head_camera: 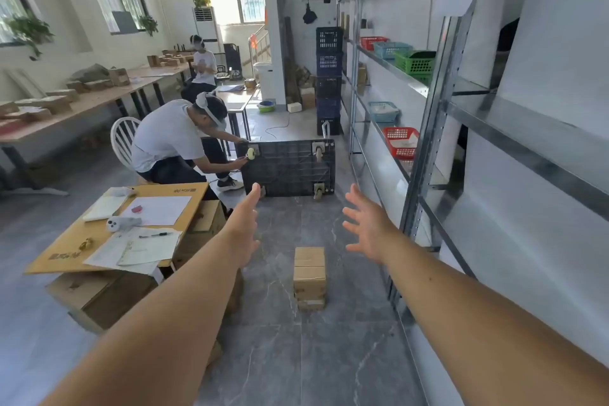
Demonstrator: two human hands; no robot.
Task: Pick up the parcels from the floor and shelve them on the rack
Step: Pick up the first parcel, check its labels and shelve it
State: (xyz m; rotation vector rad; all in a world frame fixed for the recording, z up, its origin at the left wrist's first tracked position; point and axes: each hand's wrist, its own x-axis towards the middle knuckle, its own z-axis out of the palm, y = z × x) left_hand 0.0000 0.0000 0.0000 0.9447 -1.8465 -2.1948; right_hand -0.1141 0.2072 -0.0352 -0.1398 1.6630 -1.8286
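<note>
A stack of brown cardboard parcels (309, 275) stands on the grey tiled floor ahead of me, between my outstretched arms. My left hand (245, 231) is held edge-on, fingers straight, above and to the left of the stack, holding nothing. My right hand (365, 224) is spread wide, palm facing left, above and to the right of the stack, also empty. Neither hand touches the parcels. The metal rack (425, 148) runs along the right wall, close to my right arm.
A low cardboard table (66, 250) with papers, a pen and a controller sits at left on boxes. A seated person (171, 145) works on an upturned black trolley (290, 168) beyond the parcels. Coloured baskets (400, 142) sit on the rack shelves; dark crates (329, 82) are stacked further back.
</note>
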